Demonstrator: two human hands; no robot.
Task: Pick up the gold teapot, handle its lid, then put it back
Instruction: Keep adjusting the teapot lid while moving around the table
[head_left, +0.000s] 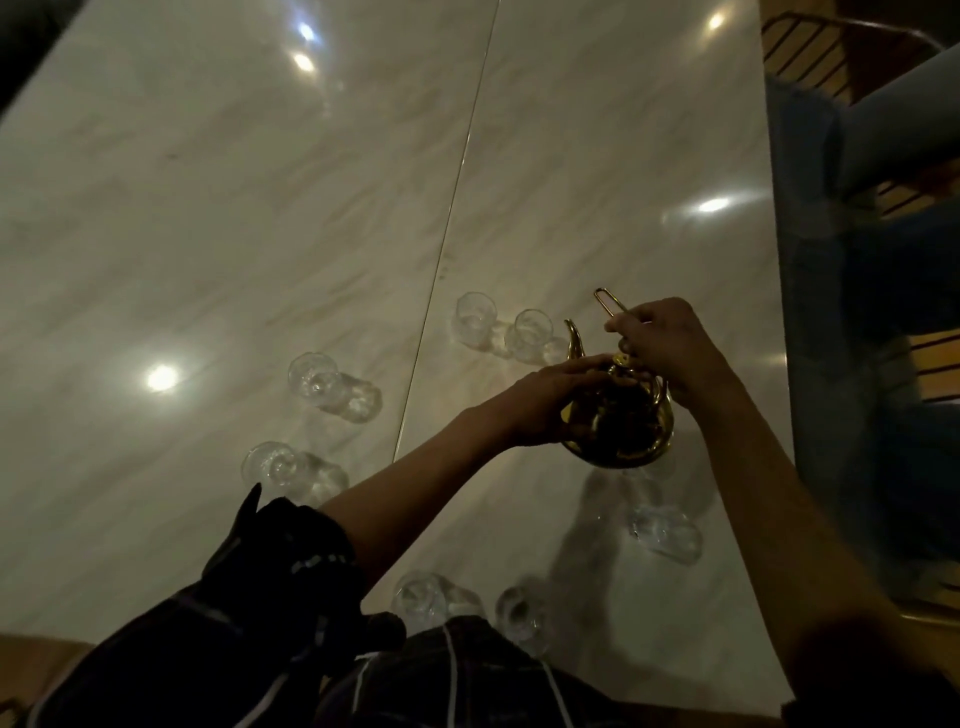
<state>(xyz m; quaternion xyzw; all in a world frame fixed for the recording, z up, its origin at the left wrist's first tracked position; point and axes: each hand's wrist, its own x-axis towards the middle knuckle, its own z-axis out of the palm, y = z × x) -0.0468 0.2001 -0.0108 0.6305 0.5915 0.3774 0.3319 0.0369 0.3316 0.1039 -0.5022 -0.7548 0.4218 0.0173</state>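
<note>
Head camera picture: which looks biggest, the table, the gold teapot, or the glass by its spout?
Largest to smallest:
1. table
2. teapot, held above it, so nearness may enlarge it
3. glass

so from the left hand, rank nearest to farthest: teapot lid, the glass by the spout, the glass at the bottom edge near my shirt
1. Teapot lid: under the left hand fingers.
2. Glass by the spout: just beyond, across the table.
3. Glass at the bottom edge: far back, near the shirt.
</note>
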